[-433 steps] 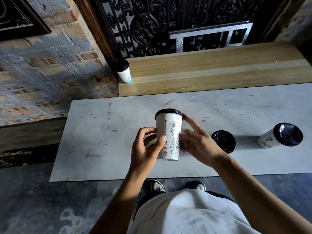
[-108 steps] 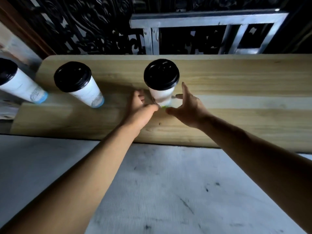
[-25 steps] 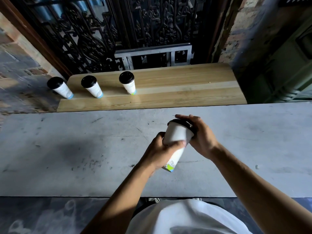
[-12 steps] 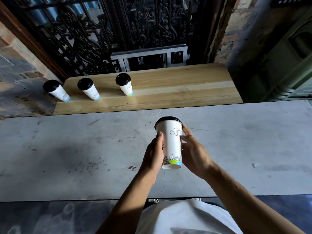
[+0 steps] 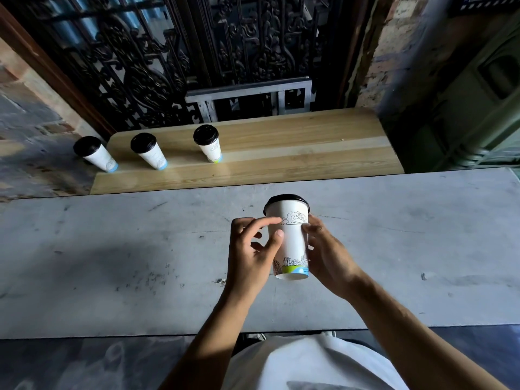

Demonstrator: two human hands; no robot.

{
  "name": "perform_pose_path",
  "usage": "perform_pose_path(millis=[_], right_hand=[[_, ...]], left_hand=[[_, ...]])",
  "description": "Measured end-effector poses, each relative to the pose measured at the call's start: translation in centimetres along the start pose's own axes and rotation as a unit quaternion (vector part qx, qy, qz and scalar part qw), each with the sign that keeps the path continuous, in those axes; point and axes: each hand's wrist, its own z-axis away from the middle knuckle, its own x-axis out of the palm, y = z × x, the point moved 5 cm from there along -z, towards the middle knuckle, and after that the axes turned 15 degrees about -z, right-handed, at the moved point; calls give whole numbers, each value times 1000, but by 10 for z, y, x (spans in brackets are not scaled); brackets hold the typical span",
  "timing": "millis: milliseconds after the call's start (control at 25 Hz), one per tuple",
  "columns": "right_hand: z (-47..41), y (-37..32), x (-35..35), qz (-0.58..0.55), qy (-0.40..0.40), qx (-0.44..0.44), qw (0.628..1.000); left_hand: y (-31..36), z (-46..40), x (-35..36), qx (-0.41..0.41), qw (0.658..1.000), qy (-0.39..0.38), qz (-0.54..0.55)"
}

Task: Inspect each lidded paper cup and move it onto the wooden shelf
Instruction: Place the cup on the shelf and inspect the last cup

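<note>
Farthest left, a brick wall (image 5: 33,153) runs back to a dark iron grille (image 5: 174,57). In front of the grille lies the wooden shelf (image 5: 295,153), pale and striped along its grain, butting against the far edge of the grey worktop (image 5: 112,263).

Three white paper cups with black lids stand in a row at the shelf's left end. The leftmost cup (image 5: 97,154) sits right at the shelf's left corner, the second cup (image 5: 150,152) is near it to the right, and the third cup (image 5: 208,144) stands a little further along. The rest of the shelf, to the right, is bare wood.

Nearer the camera, above the middle of the worktop, a fourth cup (image 5: 291,240) is held upright in the air, its black lid (image 5: 285,199) on top and a green and blue band at its base. The left hand (image 5: 250,254) touches the cup's left side with the thumb and forefinger, the other fingers loosely curled off it. The right hand (image 5: 326,257) wraps the cup's right side, thumb across the front wall. Both hands hold this one cup between them, clear of the worktop.

Below, the person's white shirt (image 5: 309,364) fills the lower edge. At far right stands a green metal cabinet (image 5: 478,94).
</note>
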Motion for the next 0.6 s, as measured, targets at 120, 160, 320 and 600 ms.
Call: perform_pose_path(millis=[120,160,320,600], right_hand=[[0,0,-1,4,-9,2,1000],[-1,0,-1,4,-9,2,1000],[-3,-2,-3,22,-1,5,1000],[-6,2,-6,28,24,-3,999]], left_hand=[[0,-2,-1,11,1000,-9,13],[0,-3,-3,13,1000,-11,18],[-2,-2,-5,2,999,-8,33],[-9,0,-4,-42,994,2,96]])
